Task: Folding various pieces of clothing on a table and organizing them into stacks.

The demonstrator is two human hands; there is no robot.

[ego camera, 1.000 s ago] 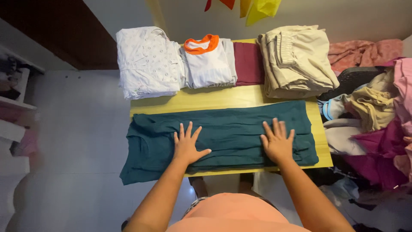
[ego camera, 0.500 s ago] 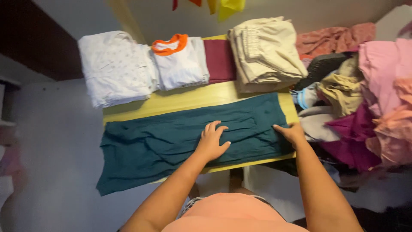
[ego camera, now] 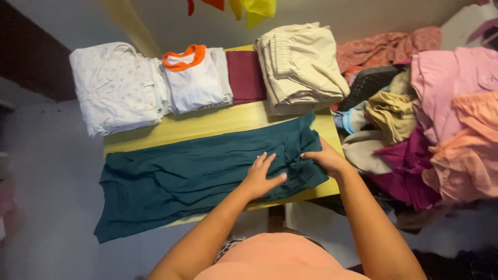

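Yellow wood shows along the far strip and the right-hand near corner of the table (ego camera: 218,123) I am looking down on; most of it is covered. To its right, off the edge, I see a big loose heap of clothes (ego camera: 441,135) in pink, peach, magenta and tan.

On the table, the largest piece is the teal garment (ego camera: 181,176), spread lengthwise along the near edge, its left end hanging over the left edge. Its right end is bunched up and lifted near the right edge.

Along the far edge I count four folded stacks: a white patterned stack (ego camera: 116,91) at the far left corner, a beige stack (ego camera: 298,67) toward the far right corner, a white shirt with an orange collar (ego camera: 194,80) just beside the white one, and a maroon piece (ego camera: 245,77) between that shirt and the beige stack.

My left hand (ego camera: 262,179) lies flat on the teal garment, fingers spread and gripping nothing, right of its middle. My right hand (ego camera: 324,158) is at the bunched right end, fingers curled into the cloth; they seem to pinch a fold, though I cannot see the fingertips clearly.
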